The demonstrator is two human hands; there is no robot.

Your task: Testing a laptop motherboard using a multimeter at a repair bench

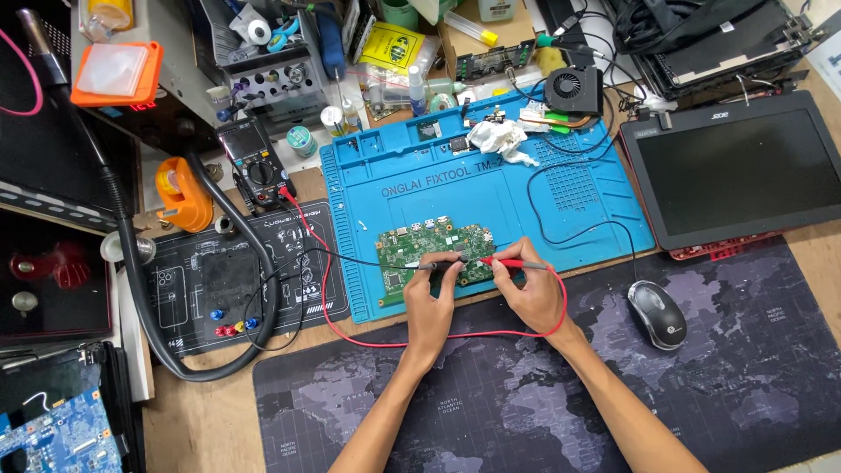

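A cluttered wooden table [188, 412] seen from above under even, bright light, covered by a blue work mat [491, 188] and a dark world-map desk mat [718, 385].

A circuit board [435, 254] lies on a repair mat [578, 219] at the middle of the worktop [197, 412], with a multimeter [252, 164] behind and to its left. Right of the mat sits a laptop [736, 171], and before that a mouse [656, 314] rests on a desk pad [745, 377]. A cooling fan [574, 90] lies at the mat's far edge.
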